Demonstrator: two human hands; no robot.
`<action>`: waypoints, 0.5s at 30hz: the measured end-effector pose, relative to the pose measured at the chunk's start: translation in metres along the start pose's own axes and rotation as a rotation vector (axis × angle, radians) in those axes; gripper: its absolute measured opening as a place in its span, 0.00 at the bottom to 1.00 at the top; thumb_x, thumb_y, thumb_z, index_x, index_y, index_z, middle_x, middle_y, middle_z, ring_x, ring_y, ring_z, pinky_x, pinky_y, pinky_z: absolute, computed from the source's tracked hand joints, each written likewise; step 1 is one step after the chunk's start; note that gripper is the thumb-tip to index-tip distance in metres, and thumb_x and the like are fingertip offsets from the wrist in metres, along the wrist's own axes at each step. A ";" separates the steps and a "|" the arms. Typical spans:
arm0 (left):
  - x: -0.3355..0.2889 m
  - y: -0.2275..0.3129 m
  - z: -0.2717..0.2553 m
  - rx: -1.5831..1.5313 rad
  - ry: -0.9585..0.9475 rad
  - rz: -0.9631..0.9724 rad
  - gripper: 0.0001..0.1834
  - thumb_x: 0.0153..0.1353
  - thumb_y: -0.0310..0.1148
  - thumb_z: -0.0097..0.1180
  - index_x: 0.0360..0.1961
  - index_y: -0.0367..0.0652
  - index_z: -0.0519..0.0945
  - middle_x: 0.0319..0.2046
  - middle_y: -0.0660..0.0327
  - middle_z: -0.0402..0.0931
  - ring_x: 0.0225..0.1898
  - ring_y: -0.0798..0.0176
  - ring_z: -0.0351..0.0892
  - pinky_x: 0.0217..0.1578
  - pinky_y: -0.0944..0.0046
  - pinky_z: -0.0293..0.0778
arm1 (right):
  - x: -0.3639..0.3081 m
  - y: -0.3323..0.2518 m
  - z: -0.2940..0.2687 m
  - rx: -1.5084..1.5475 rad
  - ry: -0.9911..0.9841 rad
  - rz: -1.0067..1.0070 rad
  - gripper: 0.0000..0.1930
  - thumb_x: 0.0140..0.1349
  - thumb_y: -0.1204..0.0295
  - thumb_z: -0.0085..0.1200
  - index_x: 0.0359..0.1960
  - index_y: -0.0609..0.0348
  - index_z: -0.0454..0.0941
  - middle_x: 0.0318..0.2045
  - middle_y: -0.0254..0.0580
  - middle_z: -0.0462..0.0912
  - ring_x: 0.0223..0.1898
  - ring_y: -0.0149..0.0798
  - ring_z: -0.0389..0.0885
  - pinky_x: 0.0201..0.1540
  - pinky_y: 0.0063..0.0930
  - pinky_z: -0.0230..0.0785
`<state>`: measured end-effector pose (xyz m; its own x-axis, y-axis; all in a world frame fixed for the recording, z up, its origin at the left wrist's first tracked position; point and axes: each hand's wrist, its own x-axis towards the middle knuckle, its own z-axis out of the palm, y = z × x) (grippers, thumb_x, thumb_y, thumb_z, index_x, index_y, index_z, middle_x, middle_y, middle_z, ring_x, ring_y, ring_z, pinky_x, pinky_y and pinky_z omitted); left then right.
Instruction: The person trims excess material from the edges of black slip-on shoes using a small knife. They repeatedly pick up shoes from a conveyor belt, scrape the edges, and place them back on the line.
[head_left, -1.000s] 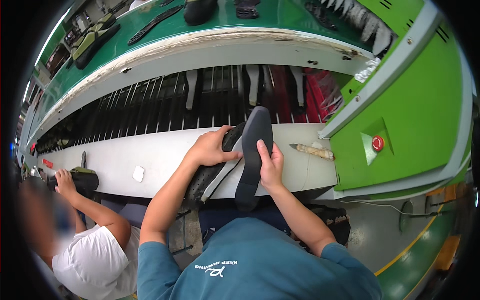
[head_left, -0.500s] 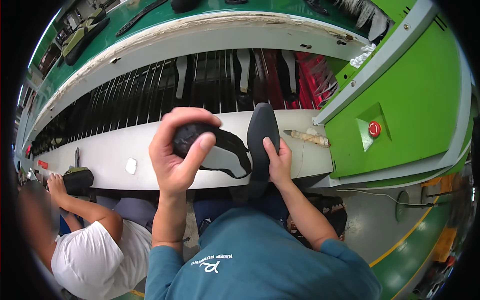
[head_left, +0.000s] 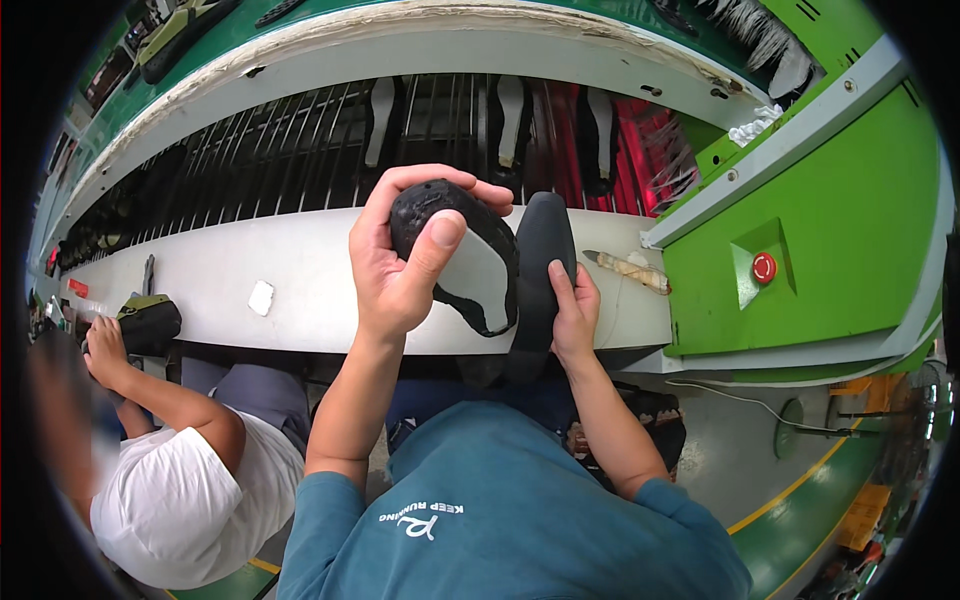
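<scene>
My left hand (head_left: 400,265) is closed round one rounded end of a black shoe upper (head_left: 483,305), its thumb across that end. The upper's underside faces me, showing a pale grey middle bordered by black. Just to its right, my right hand (head_left: 577,315) grips a dark grey shoe sole (head_left: 544,260) by its right edge, thumb on the flat face. The sole stands roughly upright, its lower end hanging past the ledge's near edge. Upper and sole are side by side, very close; whether they touch I cannot tell.
Beyond the white ledge (head_left: 310,240), rollers carry several shoe uppers (head_left: 510,120) toward a red glow. A knife with a wrapped handle (head_left: 632,270) lies right, near a green machine panel (head_left: 800,230) with a red button (head_left: 764,267). At left sits a co-worker (head_left: 200,480) holding a dark shoe.
My left hand has brought the upper rightward and tilted it more upright. The right hand with the sole has shifted slightly right. The view has shifted a little too.
</scene>
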<state>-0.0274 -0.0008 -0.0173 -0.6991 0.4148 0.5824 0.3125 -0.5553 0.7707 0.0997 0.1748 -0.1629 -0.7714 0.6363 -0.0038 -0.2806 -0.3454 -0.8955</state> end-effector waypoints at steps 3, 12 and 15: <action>0.002 -0.001 0.002 -0.021 -0.032 -0.014 0.25 0.76 0.46 0.60 0.58 0.31 0.78 0.46 0.43 0.90 0.48 0.54 0.92 0.53 0.54 0.87 | 0.000 0.001 -0.004 0.000 -0.009 0.007 0.09 0.82 0.66 0.61 0.42 0.57 0.81 0.37 0.27 0.86 0.36 0.17 0.78 0.41 0.17 0.72; 0.003 -0.001 0.003 -0.038 -0.059 -0.013 0.25 0.77 0.45 0.53 0.58 0.31 0.77 0.45 0.41 0.90 0.46 0.53 0.92 0.51 0.54 0.87 | 0.032 -0.028 -0.017 -0.263 -0.035 -0.002 0.15 0.80 0.61 0.64 0.48 0.63 0.84 0.39 0.29 0.87 0.38 0.20 0.80 0.43 0.19 0.74; 0.003 -0.001 0.006 0.003 -0.058 0.009 0.24 0.78 0.45 0.53 0.58 0.31 0.76 0.45 0.41 0.90 0.45 0.54 0.92 0.50 0.54 0.87 | 0.048 -0.041 -0.032 -0.938 -0.016 -0.278 0.19 0.75 0.61 0.68 0.57 0.63 0.85 0.45 0.43 0.89 0.43 0.39 0.86 0.50 0.33 0.79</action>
<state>-0.0264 0.0051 -0.0145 -0.6582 0.4508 0.6029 0.3206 -0.5568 0.7663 0.0925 0.2420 -0.1408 -0.7560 0.6003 0.2609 0.1095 0.5090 -0.8538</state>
